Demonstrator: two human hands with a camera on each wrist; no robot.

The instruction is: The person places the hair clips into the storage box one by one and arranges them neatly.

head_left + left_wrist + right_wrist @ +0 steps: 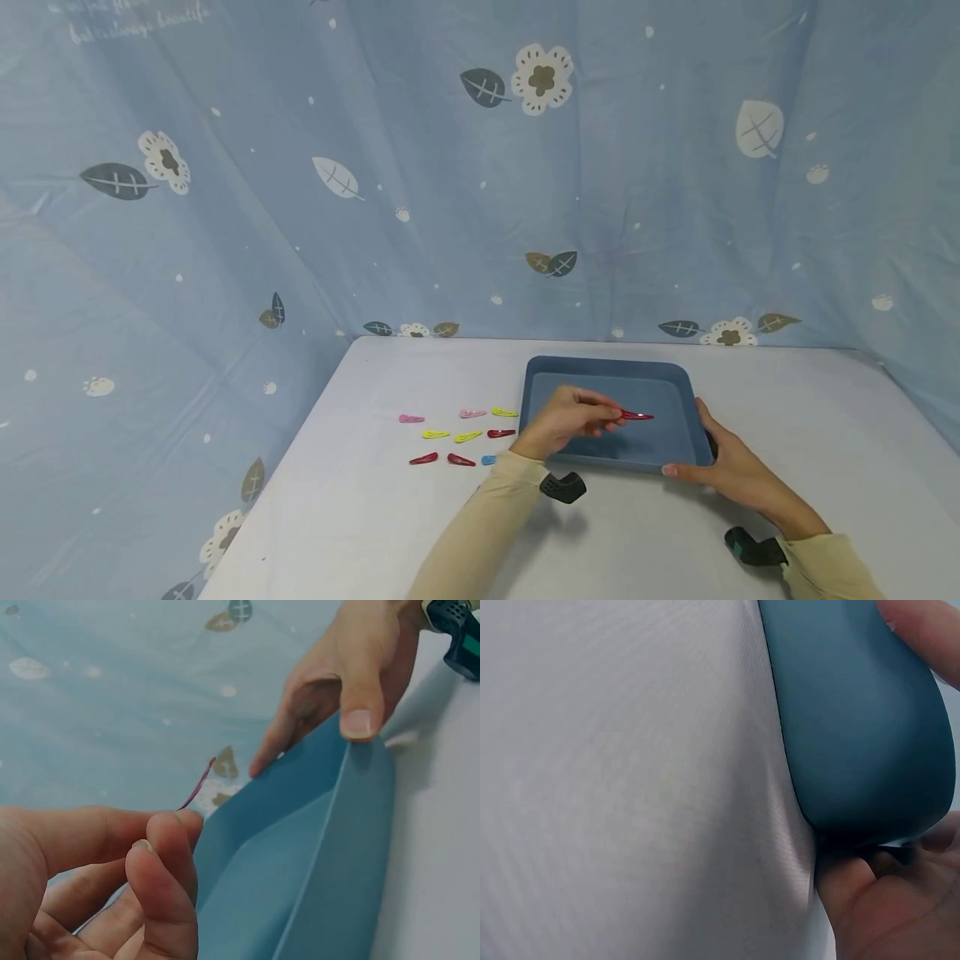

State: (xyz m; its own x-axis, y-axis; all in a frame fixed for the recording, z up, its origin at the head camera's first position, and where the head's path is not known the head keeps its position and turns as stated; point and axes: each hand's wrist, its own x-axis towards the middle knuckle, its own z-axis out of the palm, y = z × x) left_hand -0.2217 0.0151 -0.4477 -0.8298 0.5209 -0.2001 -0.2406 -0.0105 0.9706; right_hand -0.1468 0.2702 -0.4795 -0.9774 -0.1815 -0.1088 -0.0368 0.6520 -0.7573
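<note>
Red clip [638, 416]: pinched by the left hand [573, 417], held above the tray [615, 385].
Step in hand: placing into the tray, as judged.
Next move: lowering, then a loosened pinch, seemingly called for.
Left arm: extended over the near wall.
Right hand [731, 471]: clasped round the tray's near right corner, thumb on rim.
Other clips [461, 460]: laid on the table [360, 517], left of tray.

A beige sleeve [476, 529] hides part of a small blue hair clip [488, 460], the left hand [570, 418] covers one end of a glossy red hair clip [638, 416], and the right wrist view's top edge crops the blue rectangular tray [866, 735].
</note>
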